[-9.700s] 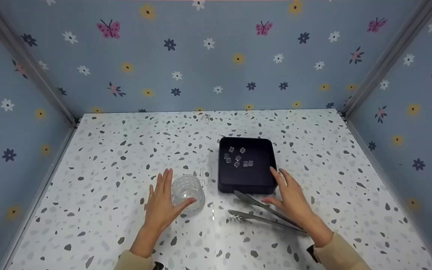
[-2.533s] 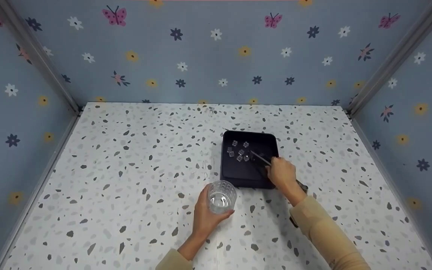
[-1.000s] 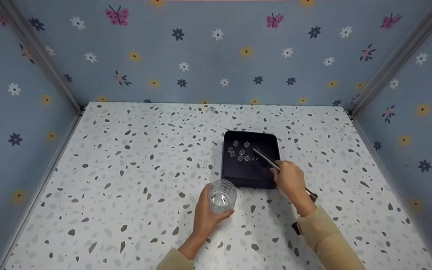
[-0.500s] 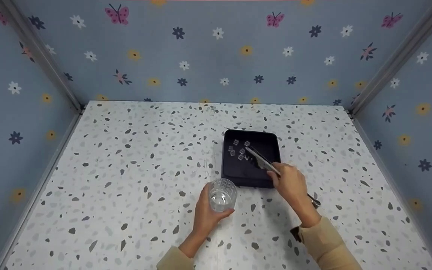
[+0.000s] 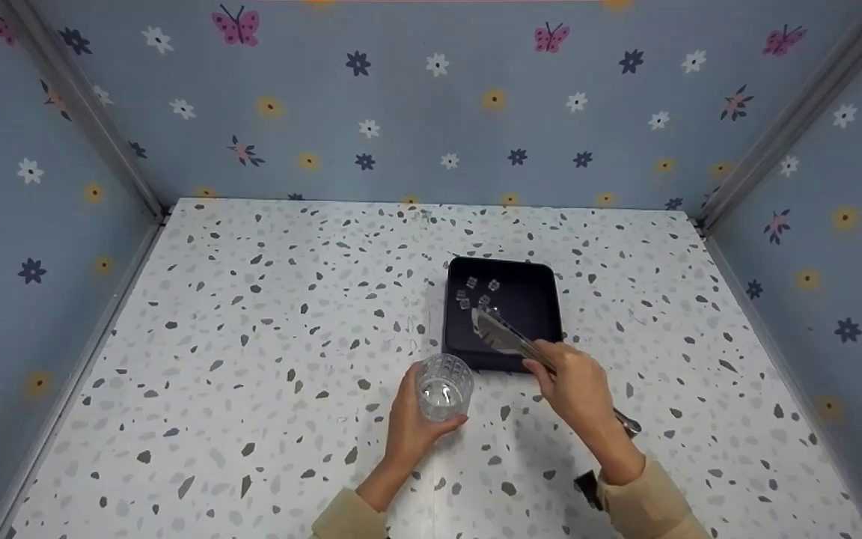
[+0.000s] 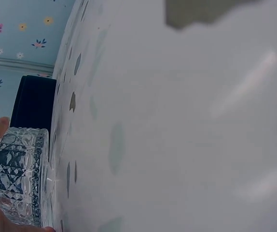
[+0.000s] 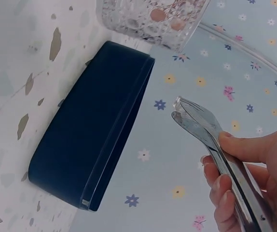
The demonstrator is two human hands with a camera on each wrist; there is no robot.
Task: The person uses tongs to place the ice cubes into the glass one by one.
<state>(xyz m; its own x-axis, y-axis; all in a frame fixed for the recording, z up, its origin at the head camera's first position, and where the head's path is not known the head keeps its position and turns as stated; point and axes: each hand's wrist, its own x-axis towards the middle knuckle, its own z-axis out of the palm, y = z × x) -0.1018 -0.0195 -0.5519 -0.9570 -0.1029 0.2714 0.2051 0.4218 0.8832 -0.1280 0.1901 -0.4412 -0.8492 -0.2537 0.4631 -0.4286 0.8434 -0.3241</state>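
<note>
One clear cube has left the tray in tongs.

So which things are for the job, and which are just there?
Seem for the job: the glass in the left hand, the tongs in the right hand, the dark tray, the clear cubes.
Just there: the speckled table, the flowery walls.
</note>
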